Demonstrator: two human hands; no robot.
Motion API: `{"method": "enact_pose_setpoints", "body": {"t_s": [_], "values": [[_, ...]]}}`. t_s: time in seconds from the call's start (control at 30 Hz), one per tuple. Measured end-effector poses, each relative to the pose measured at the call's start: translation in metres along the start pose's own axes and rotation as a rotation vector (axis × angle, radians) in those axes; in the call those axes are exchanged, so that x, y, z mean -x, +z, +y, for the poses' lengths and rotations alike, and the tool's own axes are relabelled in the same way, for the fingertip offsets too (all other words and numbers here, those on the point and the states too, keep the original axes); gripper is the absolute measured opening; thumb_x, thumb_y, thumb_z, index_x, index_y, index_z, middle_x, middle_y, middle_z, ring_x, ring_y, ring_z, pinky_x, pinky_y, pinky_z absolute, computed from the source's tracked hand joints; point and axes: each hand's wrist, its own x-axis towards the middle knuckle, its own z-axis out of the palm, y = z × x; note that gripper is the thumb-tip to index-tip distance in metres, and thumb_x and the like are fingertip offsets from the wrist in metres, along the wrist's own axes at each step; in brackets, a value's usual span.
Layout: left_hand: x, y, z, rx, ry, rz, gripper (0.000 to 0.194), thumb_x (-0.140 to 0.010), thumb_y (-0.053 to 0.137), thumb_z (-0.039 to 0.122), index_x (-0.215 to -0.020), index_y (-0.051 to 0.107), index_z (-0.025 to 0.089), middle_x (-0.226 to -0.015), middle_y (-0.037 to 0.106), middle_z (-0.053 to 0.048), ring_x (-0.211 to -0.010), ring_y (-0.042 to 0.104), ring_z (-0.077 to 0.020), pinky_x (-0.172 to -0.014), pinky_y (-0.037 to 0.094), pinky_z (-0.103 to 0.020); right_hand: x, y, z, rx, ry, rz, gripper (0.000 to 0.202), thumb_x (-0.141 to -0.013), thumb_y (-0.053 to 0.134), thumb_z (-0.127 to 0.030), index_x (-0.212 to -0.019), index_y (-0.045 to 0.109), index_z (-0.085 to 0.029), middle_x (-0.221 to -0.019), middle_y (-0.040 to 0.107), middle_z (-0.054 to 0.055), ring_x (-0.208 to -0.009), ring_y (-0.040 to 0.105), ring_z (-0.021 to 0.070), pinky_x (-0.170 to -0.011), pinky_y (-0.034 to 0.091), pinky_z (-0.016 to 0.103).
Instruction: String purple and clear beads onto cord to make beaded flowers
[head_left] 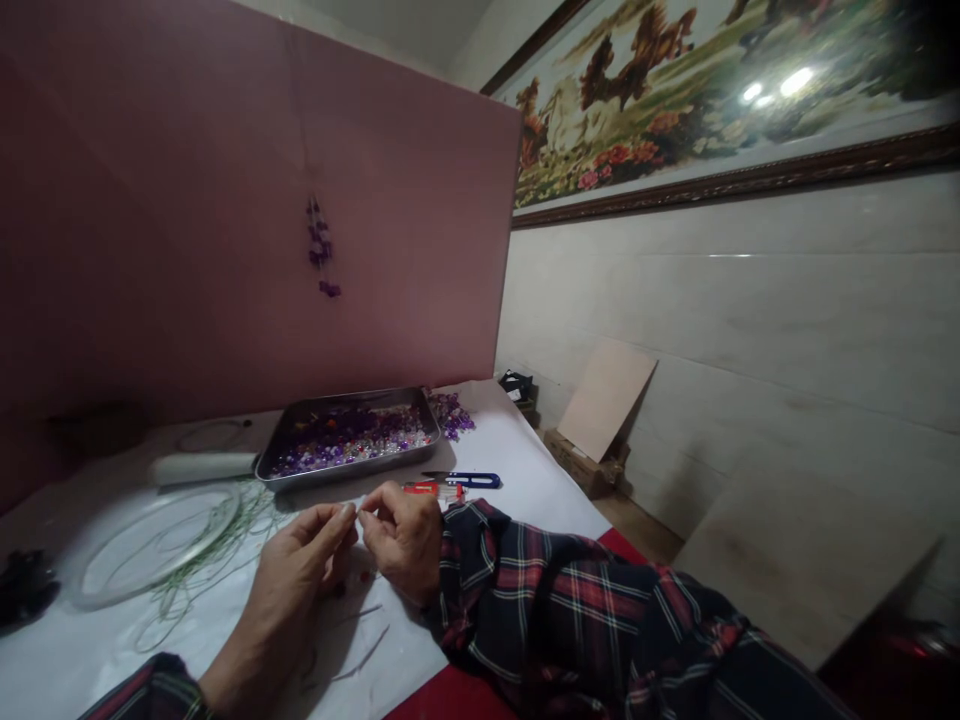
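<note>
My left hand (306, 548) and my right hand (401, 535) meet over the white table covering, thumbs and fingertips pinched almost together. What lies between the fingertips is too small to make out. Just beyond my right hand lie a red lighter (435, 490) and blue thread snips (476, 480). Farther back stands a metal tray (352, 472) filled with purple, clear and a few orange beads (349, 435). Thin dark strands (367, 652) lie on the covering below my hands.
To the left, a clear ring-shaped coil (97, 595) lies beside tangled green string (191, 580). A white roll (202, 468) rests by the tray, with purple bead strands (454, 415) at its right. More purple beads (320, 245) hang on the pink panel (187, 220). Boards lean on the right wall.
</note>
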Motion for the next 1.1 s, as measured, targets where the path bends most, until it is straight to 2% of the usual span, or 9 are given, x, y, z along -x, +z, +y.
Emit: {"method": "enact_pose_setpoints", "body": {"t_s": [0.2, 0.37, 0.53, 0.63, 0.8, 1.1], "values": [[0.001, 0.000, 0.003, 0.194, -0.059, 0.078, 0.030, -0.059, 0.081, 0.037, -0.067, 0.064, 0.014, -0.054, 0.054, 0.005, -0.040, 0.040, -0.0027, -0.035, 0.030, -0.013, -0.001, -0.002, -0.005, -0.066, 0.023, 0.043, 0.012, -0.079, 0.052, -0.022, -0.069, 0.058, -0.018, -0.048, 0.041, -0.007, -0.042, 0.036, 0.0081, -0.045, 0.025, 0.021], [0.003, -0.002, 0.009, 0.277, -0.141, 0.015, 0.010, -0.070, 0.072, 0.018, -0.079, 0.069, 0.012, -0.063, 0.058, 0.000, -0.047, 0.048, -0.0054, -0.039, 0.039, -0.013, -0.001, -0.003, -0.004, -0.069, 0.011, 0.049, 0.016, -0.082, 0.051, -0.026, -0.071, 0.059, -0.018, -0.047, 0.043, -0.007, -0.042, 0.038, 0.0082, -0.046, 0.027, 0.021], [0.005, -0.003, 0.013, 0.292, -0.227, 0.031, 0.018, -0.069, 0.065, 0.002, -0.082, 0.070, 0.013, -0.076, 0.064, -0.004, -0.061, 0.060, -0.0094, -0.055, 0.053, -0.018, -0.001, -0.003, -0.006, -0.081, 0.006, 0.068, 0.018, -0.082, 0.051, -0.027, -0.069, 0.059, -0.018, -0.046, 0.042, -0.007, -0.041, 0.038, 0.0078, -0.046, 0.027, 0.022], [0.004, -0.001, 0.014, 0.325, -0.244, 0.045, 0.017, -0.070, 0.063, 0.000, -0.080, 0.070, 0.012, -0.078, 0.066, -0.006, -0.063, 0.062, -0.0106, -0.056, 0.054, -0.019, 0.000, -0.002, -0.006, -0.116, 0.002, 0.079, 0.017, -0.081, 0.051, -0.026, -0.069, 0.059, -0.017, -0.045, 0.041, -0.007, -0.040, 0.037, 0.0075, -0.045, 0.025, 0.022], [0.005, -0.001, 0.014, 0.375, -0.276, 0.076, 0.018, -0.068, 0.064, -0.002, -0.076, 0.069, 0.013, -0.070, 0.064, -0.003, -0.054, 0.059, -0.0081, -0.051, 0.052, -0.016, 0.002, 0.000, -0.004, -0.142, -0.007, 0.062, 0.014, -0.079, 0.053, -0.025, -0.070, 0.060, -0.017, -0.045, 0.041, -0.007, -0.039, 0.038, 0.0072, -0.044, 0.024, 0.022], [0.008, 0.002, 0.016, 0.372, -0.277, 0.024, 0.010, -0.069, 0.068, 0.004, -0.072, 0.069, 0.013, -0.070, 0.063, -0.003, -0.058, 0.061, -0.0091, -0.053, 0.054, -0.017, 0.003, -0.001, 0.000, -0.125, -0.054, 0.025, 0.016, -0.082, 0.053, -0.028, -0.072, 0.060, -0.017, -0.048, 0.046, -0.006, -0.042, 0.041, 0.0067, -0.046, 0.027, 0.020]]}}
